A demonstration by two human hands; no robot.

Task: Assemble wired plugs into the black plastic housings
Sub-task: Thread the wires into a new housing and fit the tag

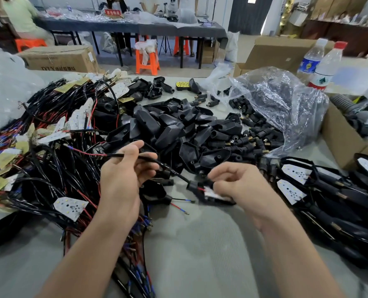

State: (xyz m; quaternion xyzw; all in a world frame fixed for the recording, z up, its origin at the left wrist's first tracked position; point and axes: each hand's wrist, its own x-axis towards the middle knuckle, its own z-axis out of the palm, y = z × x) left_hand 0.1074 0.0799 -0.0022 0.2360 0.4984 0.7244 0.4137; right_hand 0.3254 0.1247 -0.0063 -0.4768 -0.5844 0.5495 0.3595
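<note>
While the left hand pinches the black cable in a closed grip, the right hand curls round a black housing; the cable slants down from left grip to right.

Reads as a small assembly workshop. Table heaped with black plastic housings, tangled wire harnesses and a clear bag of plugs. Cardboard cartons alongside. Behind, a second long table bearing a red sign, orange stools beside it.
</note>
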